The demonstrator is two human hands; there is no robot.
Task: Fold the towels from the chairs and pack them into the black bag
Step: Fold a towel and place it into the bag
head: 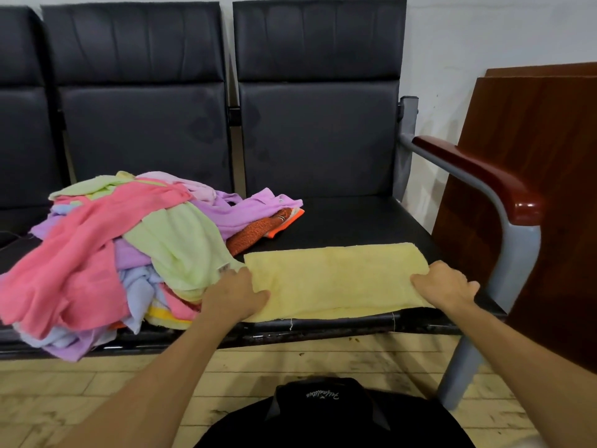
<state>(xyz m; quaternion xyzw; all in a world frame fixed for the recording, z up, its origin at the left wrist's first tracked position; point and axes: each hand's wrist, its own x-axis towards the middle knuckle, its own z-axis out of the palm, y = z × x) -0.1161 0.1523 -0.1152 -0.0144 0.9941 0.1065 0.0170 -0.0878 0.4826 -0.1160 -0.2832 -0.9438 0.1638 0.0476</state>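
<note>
A pale yellow towel (336, 279) lies flat as a long strip along the front of the right chair seat (352, 221). My left hand (234, 294) grips its left end and my right hand (447, 287) grips its right end, fingers curled over the cloth. A heap of unfolded towels (106, 250) in pink, green, purple, blue and orange covers the middle seat, just left of my left hand. The black bag (332, 415) sits on the floor right below me, between my forearms.
The row of black padded chairs stands against a white wall. A red-brown armrest (484, 179) on a grey metal frame bounds the right seat. Brown wooden boards (542, 176) lean at the far right. The floor is pale tile.
</note>
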